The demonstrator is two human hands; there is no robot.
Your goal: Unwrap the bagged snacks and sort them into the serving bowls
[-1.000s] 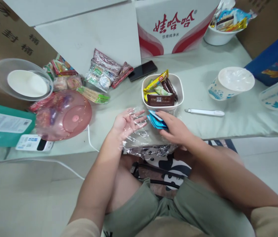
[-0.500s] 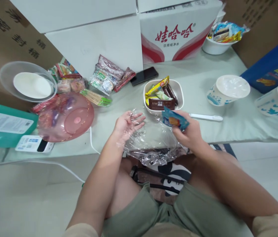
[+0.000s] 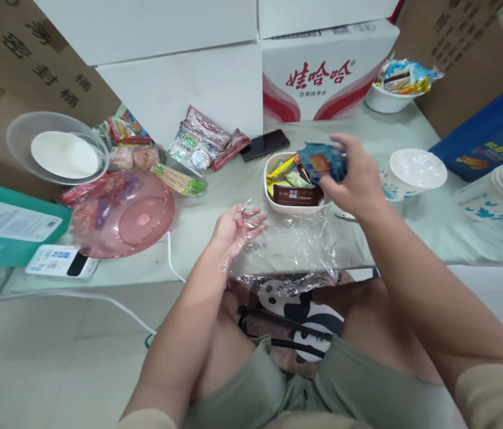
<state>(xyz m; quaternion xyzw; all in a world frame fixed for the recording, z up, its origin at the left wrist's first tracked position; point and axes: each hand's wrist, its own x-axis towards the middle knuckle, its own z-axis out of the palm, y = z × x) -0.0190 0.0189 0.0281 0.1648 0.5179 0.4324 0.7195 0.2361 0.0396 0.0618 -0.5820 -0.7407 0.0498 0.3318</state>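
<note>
In my right hand (image 3: 356, 176) is a small blue snack packet (image 3: 322, 162), pinched between thumb and fingers. It hangs over the right side of a white square bowl (image 3: 273, 201). Inside the bowl lie a dark brown wrapped bar (image 3: 296, 195), a yellow packet (image 3: 283, 170) and other wrapped snacks, partly covered by the packet I hold. My left hand (image 3: 238, 229) is palm up at the table's front edge, with a crumpled clear plastic bag (image 3: 309, 247) caught in it and some fingers spread. The bag trails right, below the bowl, and over the edge.
Left are a pink translucent lid (image 3: 153, 208), a clear bowl (image 3: 19, 146) and toothpicks (image 3: 180, 180). Behind are snack packs (image 3: 206, 140), a phone (image 3: 265, 145) and a white carton (image 3: 322, 89). Right stand paper cups (image 3: 418, 170) and a snack-filled bowl (image 3: 387, 101).
My right hand has moved up and forward with the blue packet, from in front of the bowl to over its right side. My left hand has barely moved.
</note>
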